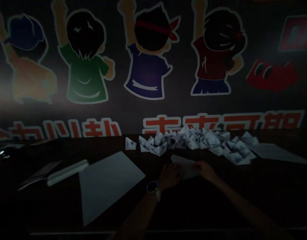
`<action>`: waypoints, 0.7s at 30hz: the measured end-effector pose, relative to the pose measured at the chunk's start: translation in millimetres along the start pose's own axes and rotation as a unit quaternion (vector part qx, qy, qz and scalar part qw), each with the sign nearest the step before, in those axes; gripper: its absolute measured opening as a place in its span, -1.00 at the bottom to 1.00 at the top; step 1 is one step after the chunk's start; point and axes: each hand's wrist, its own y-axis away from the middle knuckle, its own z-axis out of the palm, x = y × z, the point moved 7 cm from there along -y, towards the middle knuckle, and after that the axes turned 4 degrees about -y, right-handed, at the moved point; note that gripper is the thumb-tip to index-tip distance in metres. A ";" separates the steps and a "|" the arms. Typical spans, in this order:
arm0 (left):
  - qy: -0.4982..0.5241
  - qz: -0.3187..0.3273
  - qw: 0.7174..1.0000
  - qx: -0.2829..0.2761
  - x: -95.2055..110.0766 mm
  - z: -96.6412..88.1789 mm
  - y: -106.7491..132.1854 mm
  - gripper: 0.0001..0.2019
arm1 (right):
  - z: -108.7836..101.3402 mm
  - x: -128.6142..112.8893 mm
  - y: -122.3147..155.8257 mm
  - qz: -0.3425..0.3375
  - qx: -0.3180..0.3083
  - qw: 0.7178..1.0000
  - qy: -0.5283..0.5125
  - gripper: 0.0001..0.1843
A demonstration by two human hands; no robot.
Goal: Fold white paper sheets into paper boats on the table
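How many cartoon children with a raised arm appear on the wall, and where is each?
4, in a row across the wall, left to right: blue-capped child, green-shirted child, child with red headband, red-shirted child. More may lie outside the picture.

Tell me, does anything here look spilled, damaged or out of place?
Nothing looks spilled or plainly damaged, though it's dim. One paper boat stands slightly apart, left of the jumbled heap of boats.

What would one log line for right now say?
left hand: on small paper | right hand: holding small paper's right edge | paper boats: heaped beyond hands | big sheet: lying left of hands
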 end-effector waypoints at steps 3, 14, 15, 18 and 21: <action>0.005 -0.004 1.000 0.003 1.4 -0.2 -0.6 -0.58 | 9.8 -2.6 -4.4 0.014 -0.016 0.999 0.039 -0.68; -0.024 0.035 0.999 0.023 12.8 -2.9 -1.4 -0.60 | 13.8 -9.2 -4.6 0.009 -0.014 0.992 0.127 -0.78; -0.027 0.037 0.999 0.020 12.8 -2.0 -1.4 -0.60 | 13.6 -10.3 -3.8 0.008 -0.015 0.992 0.128 -0.79; -0.035 0.037 0.999 0.012 11.3 2.0 -2.4 -0.59 | 11.6 -13.9 -2.5 0.013 -0.016 0.991 0.135 -0.79; -0.037 0.040 0.998 0.006 10.0 6.4 -3.7 -0.59 | 10.6 -15.3 -2.9 0.026 -0.017 0.990 0.137 -0.79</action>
